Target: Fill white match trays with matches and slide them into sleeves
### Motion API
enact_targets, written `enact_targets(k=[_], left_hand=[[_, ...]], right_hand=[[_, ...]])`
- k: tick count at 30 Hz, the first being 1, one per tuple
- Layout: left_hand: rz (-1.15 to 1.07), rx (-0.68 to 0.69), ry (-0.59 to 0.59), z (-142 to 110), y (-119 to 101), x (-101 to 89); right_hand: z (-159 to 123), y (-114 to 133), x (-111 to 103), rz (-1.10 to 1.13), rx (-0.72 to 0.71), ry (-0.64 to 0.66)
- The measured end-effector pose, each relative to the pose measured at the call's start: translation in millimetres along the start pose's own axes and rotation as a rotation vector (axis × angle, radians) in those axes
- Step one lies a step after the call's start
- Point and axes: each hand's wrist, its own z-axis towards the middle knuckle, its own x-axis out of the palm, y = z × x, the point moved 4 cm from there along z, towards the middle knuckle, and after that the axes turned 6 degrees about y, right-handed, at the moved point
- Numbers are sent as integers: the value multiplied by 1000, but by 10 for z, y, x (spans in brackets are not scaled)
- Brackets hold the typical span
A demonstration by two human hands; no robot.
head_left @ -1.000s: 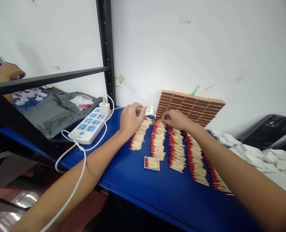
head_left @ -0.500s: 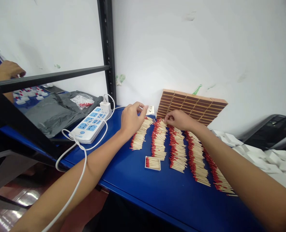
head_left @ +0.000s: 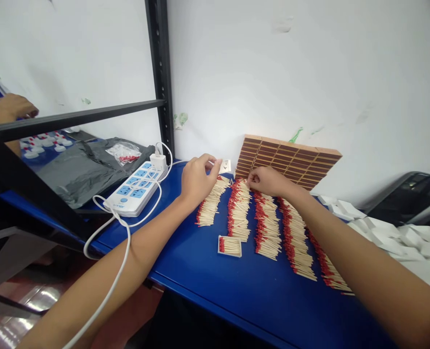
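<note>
Several long rows of red-tipped matchsticks lie on the blue tabletop. My right hand pinches at the far end of the second row, its fingertips among the matchsticks there. Over the far end of the leftmost row is my left hand, thumb and forefinger curled together. What they hold, if anything, is hidden. Just beyond that thumb shows a small white piece with dark marks; whether the thumb touches it I cannot tell. An open matchbox tray filled with matchsticks sits before the second row.
Stacked matchboxes lean against the wall behind the rows. White pieces are heaped at the right. At the left lie a power strip with a looping white cable and a grey plastic bag. Another person's hand is beyond the black frame.
Both hands stay almost where they were. The small white piece by my left thumb looks slightly shifted and its dark marks look different.
</note>
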Motion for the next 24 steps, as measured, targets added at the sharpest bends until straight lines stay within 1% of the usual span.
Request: enact_targets(k=[6,11,18,24], left_hand=[[-5,1,8,2,-10,3],[-4,-5,7,6,2,1],[-7,-1,9,3,-7,-1],[-8,6,1,-3,3,-1]], right_hand=[[42,-11,-12,-49,67,-63],[94,22,49,-92,102,-66],[131,15,78,-69,67,-31],[143,22,120,-98,40,-7]])
